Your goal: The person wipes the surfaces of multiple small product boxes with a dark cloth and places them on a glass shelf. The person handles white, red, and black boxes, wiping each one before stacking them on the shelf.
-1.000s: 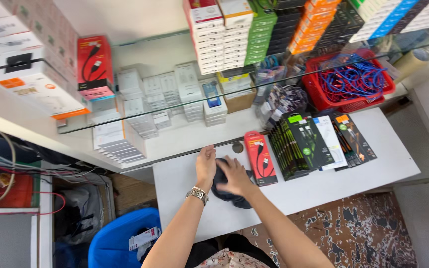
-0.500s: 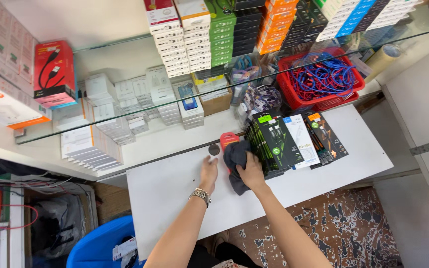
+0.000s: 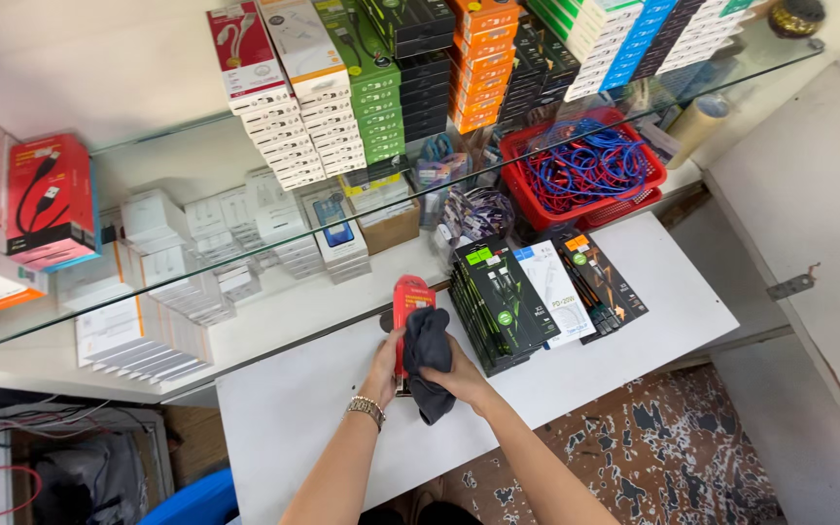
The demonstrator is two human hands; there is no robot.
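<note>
A flat red package (image 3: 411, 297) lies on the white table (image 3: 284, 408), right beside a stack of black-and-green boxes (image 3: 503, 303). My left hand (image 3: 382, 367), with a metal watch on its wrist, rests against the package's left side and holds it. My right hand (image 3: 461, 377) presses a dark cloth (image 3: 427, 362) onto the lower part of the package. The cloth hides that end of the package.
White and black flat packs (image 3: 576, 282) lie to the right of the stack. A glass shelf (image 3: 196, 209) carries stacks of coloured boxes (image 3: 381, 68). Beneath it are white boxes (image 3: 172, 258) and a red basket of cables (image 3: 585, 165). A blue bin (image 3: 196, 501) stands under the table.
My view has tilted toward the shelf, so the hands and red package sit lower in the frame. The dark cloth has shifted up over the package.
</note>
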